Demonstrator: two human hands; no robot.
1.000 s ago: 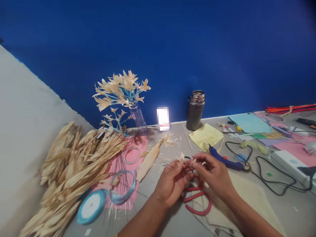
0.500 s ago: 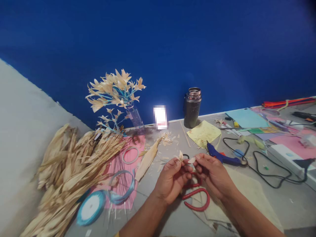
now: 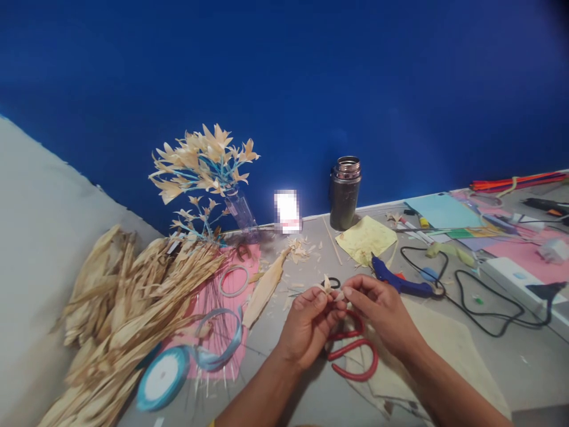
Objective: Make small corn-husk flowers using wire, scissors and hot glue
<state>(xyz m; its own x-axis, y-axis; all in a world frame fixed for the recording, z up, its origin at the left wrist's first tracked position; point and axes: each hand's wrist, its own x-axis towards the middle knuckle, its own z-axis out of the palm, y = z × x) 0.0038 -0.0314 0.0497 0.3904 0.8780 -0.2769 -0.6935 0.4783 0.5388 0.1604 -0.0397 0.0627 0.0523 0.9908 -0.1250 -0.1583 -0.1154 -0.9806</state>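
Left hand: the left hand [image 3: 310,323] is curled nearly shut, thumb and forefinger pinched on the small husk flower [image 3: 328,285].
Right hand: the right hand [image 3: 380,311] meets it from the other side, fingertips [image 3: 347,292] closed on the same piece (a second pale scrap may sit under them; too small to tell).
Husk flower: held just above the table [image 3: 511,367], in front of both hands, near the middle of the view.
Which way it points: its pale pointed petals stand upward and slightly away from the person; the long axis runs roughly upright from the pinch to the tips.
Hard to make out: the flower's base is buried between the fingers, so its stem, if any, cannot be seen.
Under the hands: red-handled scissors [image 3: 355,356] lie on the table, their blades hidden behind the left hand and wrist.
Just beyond: a blue glue gun [image 3: 400,283] lies beside the right hand, its black cord [image 3: 484,308] looping off to the right.
Farther left: a long husk strip [image 3: 265,287] lies diagonally, beside pink paper [image 3: 213,296] and a blue ribbon roll [image 3: 163,377].
Far left: a heap of dried husks [image 3: 128,296], cut off at the lower edge.
Back edge: a vase of finished flowers [image 3: 202,169] and a metal flask [image 3: 345,193] stand against the blue wall.
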